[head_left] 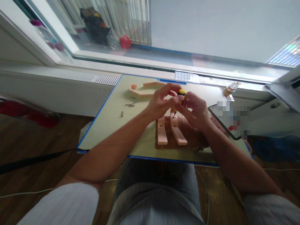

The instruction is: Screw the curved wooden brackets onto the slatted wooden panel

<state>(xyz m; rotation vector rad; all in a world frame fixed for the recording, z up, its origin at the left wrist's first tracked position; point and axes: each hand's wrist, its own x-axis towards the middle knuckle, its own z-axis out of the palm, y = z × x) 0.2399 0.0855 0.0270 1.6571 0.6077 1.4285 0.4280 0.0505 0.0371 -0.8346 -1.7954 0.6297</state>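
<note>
My left hand (162,98) is closed around the yellow-and-black handle of a screwdriver (181,92). Closed on the same handle from the other side is my right hand (195,109). The shaft points down, its tip at a screw (173,116) in a pale wooden hook (178,132). That piece lies on a brown wooden board (193,136) beside a second pale wooden hook (161,136), which has a dark hole in it. My hands hide the upper parts of both pieces.
More curved wooden hooks (136,90) lie at the back of the blue-edged table (105,128). Several loose screws (131,104) and a single screw (122,114) are at left. A tablet-like device (225,125) lies at right, near a clear container (231,89).
</note>
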